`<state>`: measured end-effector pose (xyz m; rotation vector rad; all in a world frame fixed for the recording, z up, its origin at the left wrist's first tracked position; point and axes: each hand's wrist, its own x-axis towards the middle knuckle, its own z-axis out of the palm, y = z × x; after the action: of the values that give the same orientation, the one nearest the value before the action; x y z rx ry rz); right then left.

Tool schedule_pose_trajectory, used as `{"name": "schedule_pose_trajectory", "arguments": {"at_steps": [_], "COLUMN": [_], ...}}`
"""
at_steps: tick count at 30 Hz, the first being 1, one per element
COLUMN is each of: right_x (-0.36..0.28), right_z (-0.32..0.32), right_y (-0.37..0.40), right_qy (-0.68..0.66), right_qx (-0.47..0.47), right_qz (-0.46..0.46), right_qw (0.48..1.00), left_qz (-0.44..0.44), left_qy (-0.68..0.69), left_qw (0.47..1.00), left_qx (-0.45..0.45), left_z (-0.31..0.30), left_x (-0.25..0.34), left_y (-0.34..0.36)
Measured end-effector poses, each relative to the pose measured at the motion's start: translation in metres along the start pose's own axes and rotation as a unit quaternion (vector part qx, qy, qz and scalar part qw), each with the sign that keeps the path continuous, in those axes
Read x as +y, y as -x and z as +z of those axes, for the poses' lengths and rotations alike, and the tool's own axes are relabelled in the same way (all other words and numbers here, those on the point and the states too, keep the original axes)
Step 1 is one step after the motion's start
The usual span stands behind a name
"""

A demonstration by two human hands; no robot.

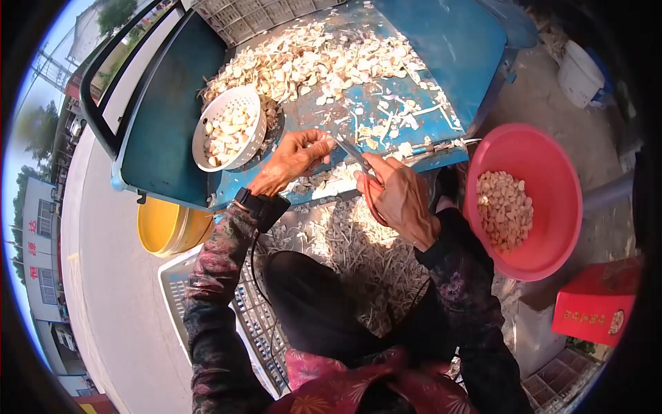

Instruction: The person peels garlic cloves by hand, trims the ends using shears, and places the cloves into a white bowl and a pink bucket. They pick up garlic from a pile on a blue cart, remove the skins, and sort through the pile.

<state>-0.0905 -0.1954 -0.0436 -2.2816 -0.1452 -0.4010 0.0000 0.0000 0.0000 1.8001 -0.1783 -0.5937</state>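
My right hand (403, 196) grips a pair of scissors (372, 196) by their orange-red handles, blades pointing up and left. The fingers of my left hand (296, 157) are pinched round a small pale piece that looks like a garlic clove (329, 142), close to the scissor tips. Both hands are over the front edge of a blue truck-bed-like surface (441, 38). Left of my left hand, a white perforated colander (255, 141) tilts on that surface with peeled garlic cloves (231, 131) in it. Garlic pieces and skins (324, 58) lie heaped behind.
A pink basin (558, 200) with many cloves stands on the right, near a red box (596, 303). Below left are a yellow bucket (162, 224) and a white plastic crate (172, 286). Dry trimmings (345, 255) cover the ground by my legs. A white bucket (579, 72) is farther back.
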Motion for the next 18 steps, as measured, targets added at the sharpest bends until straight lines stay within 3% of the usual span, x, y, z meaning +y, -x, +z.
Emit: {"name": "schedule_pose_trajectory", "arguments": {"at_steps": [5, 9, 15, 18], "right_x": [0.002, 0.004, -0.006, -0.003], "right_z": [-0.001, -0.001, -0.007, -0.006], "right_y": [0.006, 0.002, 0.0, -0.002], "right_qy": [-0.012, -0.021, -0.023, -0.197], "right_qx": [-0.008, 0.001, -0.063, -0.091], "right_qz": [-0.06, -0.075, -0.035, 0.064], "right_qw": [0.998, 0.997, 0.997, 0.974], "left_qz": [-0.013, -0.026, -0.031, -0.034], "left_qy": [-0.067, -0.11, -0.076, -0.067], "left_qw": [0.995, 0.992, 0.993, 0.994], "left_qx": [-0.071, -0.055, -0.083, -0.084], "left_z": [-0.001, 0.003, -0.004, -0.001], "left_x": [0.012, 0.027, 0.021, 0.017], "left_y": [0.015, 0.021, 0.013, 0.005]}}
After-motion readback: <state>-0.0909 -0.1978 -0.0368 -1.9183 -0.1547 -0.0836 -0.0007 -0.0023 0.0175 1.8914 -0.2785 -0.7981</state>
